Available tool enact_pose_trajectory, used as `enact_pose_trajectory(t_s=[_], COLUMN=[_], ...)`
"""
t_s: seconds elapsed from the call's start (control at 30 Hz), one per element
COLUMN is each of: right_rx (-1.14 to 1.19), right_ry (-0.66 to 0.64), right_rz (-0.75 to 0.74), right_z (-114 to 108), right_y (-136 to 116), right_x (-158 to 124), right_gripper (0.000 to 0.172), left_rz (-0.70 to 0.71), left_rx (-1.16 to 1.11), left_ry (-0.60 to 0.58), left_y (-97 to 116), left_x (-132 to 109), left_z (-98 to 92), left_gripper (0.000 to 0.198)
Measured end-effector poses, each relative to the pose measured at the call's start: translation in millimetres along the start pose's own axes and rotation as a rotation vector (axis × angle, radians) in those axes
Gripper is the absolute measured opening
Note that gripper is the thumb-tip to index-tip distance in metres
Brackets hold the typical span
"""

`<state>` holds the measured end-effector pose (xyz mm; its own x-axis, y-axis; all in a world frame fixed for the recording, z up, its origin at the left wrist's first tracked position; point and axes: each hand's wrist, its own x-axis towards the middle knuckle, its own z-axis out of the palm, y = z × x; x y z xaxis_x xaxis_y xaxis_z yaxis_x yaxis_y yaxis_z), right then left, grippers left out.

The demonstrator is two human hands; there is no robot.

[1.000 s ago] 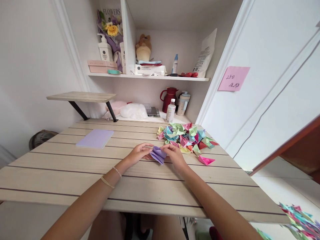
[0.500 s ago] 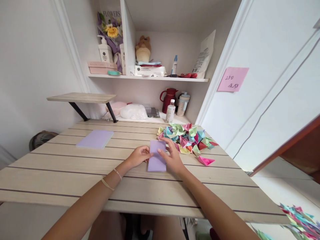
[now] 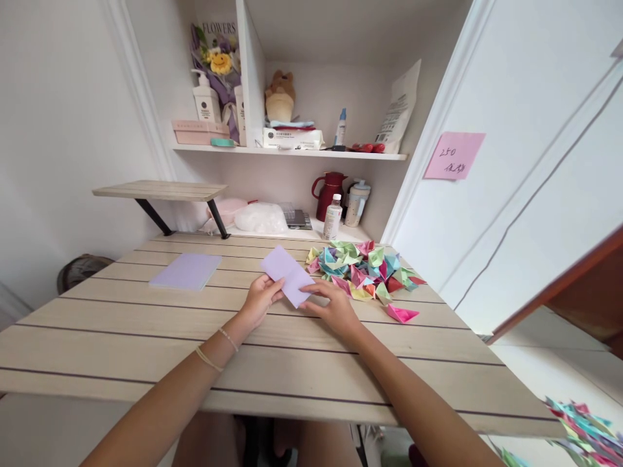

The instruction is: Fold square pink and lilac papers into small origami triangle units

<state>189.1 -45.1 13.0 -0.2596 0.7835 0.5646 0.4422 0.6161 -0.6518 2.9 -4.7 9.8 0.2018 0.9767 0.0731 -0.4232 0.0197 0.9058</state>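
Observation:
A folded sheet of purple paper [image 3: 288,274] is held between my two hands just above the table, tilted with its far end toward the left. My left hand [image 3: 260,299] pinches its near left edge, thumb on top. At the lower right corner, my right hand [image 3: 333,306] grips the paper between thumb and fingers. A crease runs across the middle of the sheet. Right of it lies a heap of folded paper boats [image 3: 357,269] in several colours. One bright pink paper boat [image 3: 402,314] sits apart, nearer to me.
A stack of purple paper [image 3: 185,271] lies on the left of the slatted table [image 3: 146,350], near a small raised shelf [image 3: 160,189]. Behind the heap stand a clear bottle [image 3: 333,219], a red jug [image 3: 329,194] and a cup [image 3: 357,204]. More folded paper [image 3: 584,428] lies low at right.
The purple paper has turned from upright to a slant, its far end swinging left. My right hand has moved from its upper right side down to its lower right corner.

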Motion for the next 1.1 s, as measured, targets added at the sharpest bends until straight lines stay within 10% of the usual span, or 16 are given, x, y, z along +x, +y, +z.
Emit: enact_pose_trajectory(t_s=[0.27,0.67,1.1], right_rx=[0.066,0.404,0.455], right_ry=[-0.011,0.334,0.365], right_rz=[-0.049,0.435,0.43], right_z=[-6.7,3.5,6.6], right_y=[-5.6,8.2,1.3], right_x=[1.8,3.1,3.4], right_gripper=[0.021,0.03,0.035], left_rz=[-0.091,-0.16,-0.041], left_rx=[0.032,0.163,0.301], left_ry=[-0.103,-0.294,-0.114], left_y=[-0.2,-0.1,-9.0], left_x=[-6.1,-16.7,-13.8], left_z=[5.3,16.2,17.6], left_gripper=[0.037,0.041,0.042])
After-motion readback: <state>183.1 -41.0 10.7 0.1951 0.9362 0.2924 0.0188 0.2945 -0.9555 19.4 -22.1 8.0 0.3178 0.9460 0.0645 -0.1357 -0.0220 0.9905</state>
